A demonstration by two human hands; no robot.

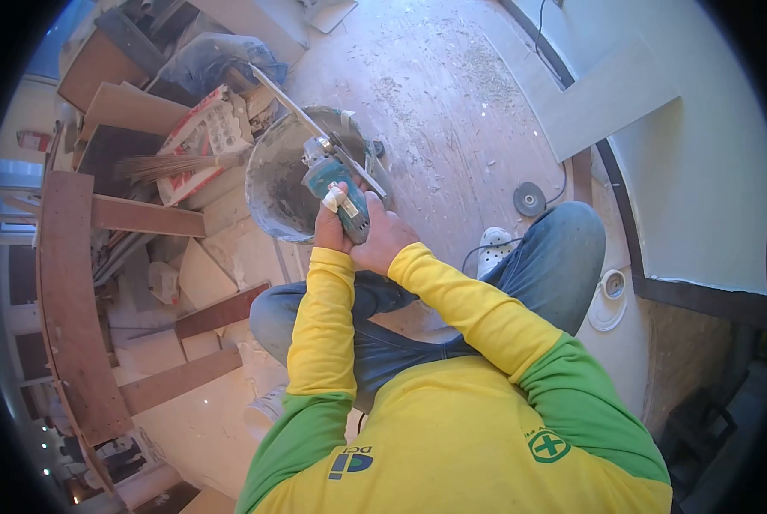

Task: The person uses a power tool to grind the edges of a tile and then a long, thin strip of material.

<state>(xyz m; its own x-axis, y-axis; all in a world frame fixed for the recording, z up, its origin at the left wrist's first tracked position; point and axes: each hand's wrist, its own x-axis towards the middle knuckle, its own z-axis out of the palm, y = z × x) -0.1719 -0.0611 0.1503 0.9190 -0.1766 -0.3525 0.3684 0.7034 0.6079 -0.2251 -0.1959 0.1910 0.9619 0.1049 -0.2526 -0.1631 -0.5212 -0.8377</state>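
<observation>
My left hand [333,226] is closed around the body of a teal angle grinder [329,176], with a thumb near a whitish patch on its casing. From the other side, my right hand [385,232] grips the rear of the same tool. The grinder's metal head points away from me, over a large dirty bucket [268,176]. A long, thin, pale strip [289,104] runs past the grinder head and slants across the bucket's mouth. The grinder's disc is mostly hidden.
A loose grinding disc [529,199] lies near my knee, beside a cord. A white clog [494,249] shows by my leg. Left are wooden frame pieces [79,291], a twig broom [178,164] and a torn red-and-white sack [208,128]. Dust and debris [477,73] cover the floor.
</observation>
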